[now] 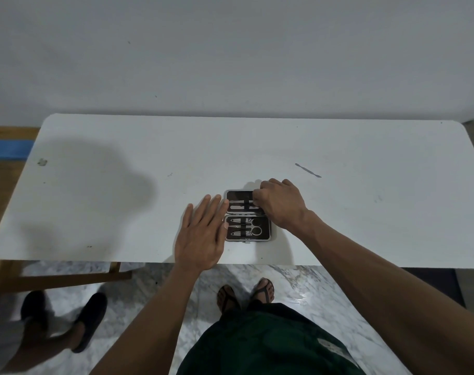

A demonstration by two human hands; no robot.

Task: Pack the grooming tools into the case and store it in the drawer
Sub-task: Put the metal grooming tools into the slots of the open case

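Case (248, 216) lies open, flat, near front edge of white table (122, 212); scissors (253, 229) + clippers strapped in near half; right hand (277, 204) curled over far half, fingertips pinched at a tool there; left hand (200, 234) flat, fingers spread, touching case's left side; one loose tool (308, 170) lies apart behind.

One open case (248, 215) lies on one desk (122, 212), in two halves. The half by the left grip (200, 234) holds four tools: two clippers, one pair of scissors, one slim tool between them. The half under the right grip (277, 204) shows one tool (240, 207); more may be hidden. One loose tool (308, 170) lies beyond the right grip. Two hands; four feet on the floor.
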